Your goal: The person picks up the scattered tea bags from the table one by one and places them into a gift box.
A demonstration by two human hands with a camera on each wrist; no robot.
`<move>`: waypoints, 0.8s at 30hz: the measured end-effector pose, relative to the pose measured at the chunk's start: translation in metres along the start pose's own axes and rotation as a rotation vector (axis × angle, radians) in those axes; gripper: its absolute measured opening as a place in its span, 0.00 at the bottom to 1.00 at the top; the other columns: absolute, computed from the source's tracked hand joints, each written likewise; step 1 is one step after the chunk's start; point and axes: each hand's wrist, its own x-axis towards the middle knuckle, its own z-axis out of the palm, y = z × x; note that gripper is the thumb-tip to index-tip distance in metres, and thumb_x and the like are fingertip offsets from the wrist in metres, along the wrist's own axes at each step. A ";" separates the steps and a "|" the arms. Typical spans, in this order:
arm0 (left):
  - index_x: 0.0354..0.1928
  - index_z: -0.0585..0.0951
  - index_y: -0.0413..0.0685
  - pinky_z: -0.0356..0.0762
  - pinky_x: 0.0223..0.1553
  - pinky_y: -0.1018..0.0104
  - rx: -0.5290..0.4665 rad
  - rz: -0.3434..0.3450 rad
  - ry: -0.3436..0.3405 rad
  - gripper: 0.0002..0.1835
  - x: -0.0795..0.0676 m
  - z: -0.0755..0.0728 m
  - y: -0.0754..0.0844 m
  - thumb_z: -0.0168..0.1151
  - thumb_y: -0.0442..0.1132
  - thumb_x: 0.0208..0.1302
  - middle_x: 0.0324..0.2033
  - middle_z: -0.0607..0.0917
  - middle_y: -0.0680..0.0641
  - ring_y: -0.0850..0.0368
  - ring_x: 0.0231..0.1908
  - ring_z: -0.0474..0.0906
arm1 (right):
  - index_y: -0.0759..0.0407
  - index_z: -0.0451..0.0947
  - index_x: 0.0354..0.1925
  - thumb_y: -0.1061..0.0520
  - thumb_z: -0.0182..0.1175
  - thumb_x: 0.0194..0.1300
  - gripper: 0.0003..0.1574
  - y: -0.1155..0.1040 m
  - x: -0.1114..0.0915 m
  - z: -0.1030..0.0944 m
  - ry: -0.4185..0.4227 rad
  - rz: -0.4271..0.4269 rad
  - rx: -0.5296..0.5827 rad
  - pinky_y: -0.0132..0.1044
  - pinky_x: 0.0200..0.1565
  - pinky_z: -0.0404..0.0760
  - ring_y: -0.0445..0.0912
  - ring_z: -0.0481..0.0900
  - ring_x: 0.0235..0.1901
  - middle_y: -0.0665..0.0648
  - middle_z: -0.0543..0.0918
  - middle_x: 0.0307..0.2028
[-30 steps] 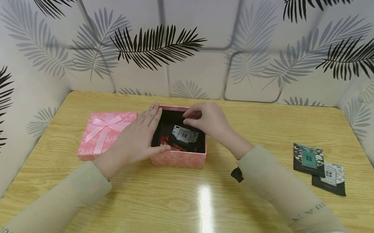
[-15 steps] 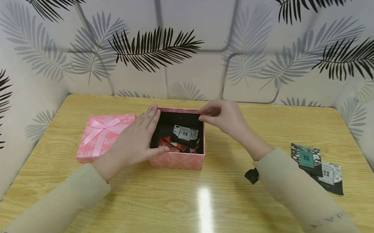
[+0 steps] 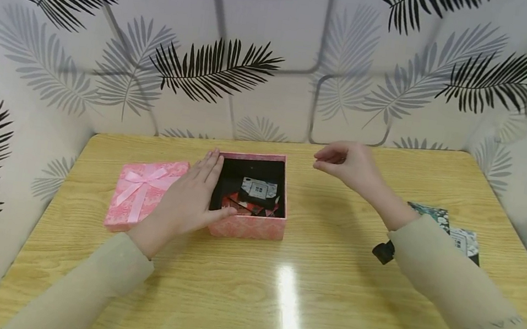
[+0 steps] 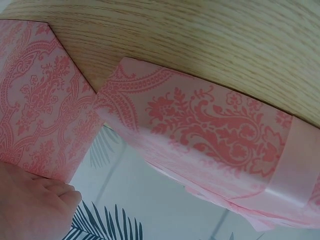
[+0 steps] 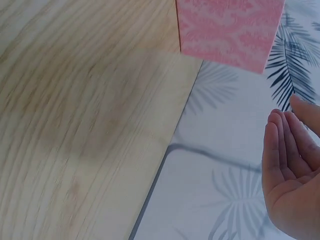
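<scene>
A pink patterned gift box [image 3: 247, 227] stands uncovered, its inside black. My left hand [image 3: 184, 207] rests along the box's left wall, fingers extended and thumb by the front rim. Inside lie a black-and-silver sachet [image 3: 258, 189] and red-patterned packets [image 3: 233, 203] partly beneath it. My right hand [image 3: 352, 170] hovers in the air to the right of the box, holding nothing; its fingers bend loosely, with the thumb near them. The left wrist view shows the box's outer wall [image 4: 45, 100] beside the pink lid [image 4: 215, 130].
The pink lid with a ribbon bow [image 3: 149, 178] lies left of the box, partly behind my left hand. At the right, a green-labelled sachet [image 3: 438, 215] overlaps a silver-and-black sachet [image 3: 470, 243], both partly covered by my right sleeve. The wooden table [image 3: 206, 296] meets a leaf-patterned wall covering.
My right hand has left the box's inside, passed over its right rim and moved farther right. My left hand has stayed on the box. More of the contents show.
</scene>
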 end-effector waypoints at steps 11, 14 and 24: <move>0.84 0.45 0.34 0.51 0.84 0.46 -0.006 -0.001 0.007 0.74 -0.001 0.001 0.001 0.16 0.92 0.56 0.85 0.46 0.35 0.40 0.86 0.44 | 0.63 0.90 0.50 0.57 0.71 0.72 0.13 0.028 -0.020 -0.034 0.070 0.091 -0.005 0.24 0.38 0.79 0.30 0.81 0.33 0.64 0.92 0.46; 0.84 0.45 0.34 0.51 0.84 0.46 -0.011 0.000 0.007 0.73 -0.001 0.001 0.001 0.19 0.91 0.58 0.85 0.47 0.34 0.40 0.86 0.44 | 0.64 0.89 0.50 0.57 0.71 0.72 0.14 0.036 -0.027 -0.043 0.090 0.106 -0.017 0.23 0.37 0.79 0.26 0.79 0.32 0.65 0.92 0.46; 0.84 0.45 0.33 0.52 0.84 0.45 -0.007 0.002 0.018 0.71 0.000 0.003 0.000 0.22 0.90 0.61 0.85 0.47 0.34 0.40 0.85 0.45 | 0.64 0.88 0.54 0.52 0.70 0.72 0.19 0.068 -0.045 -0.071 0.125 0.197 -0.044 0.19 0.37 0.78 0.23 0.79 0.31 0.48 0.92 0.39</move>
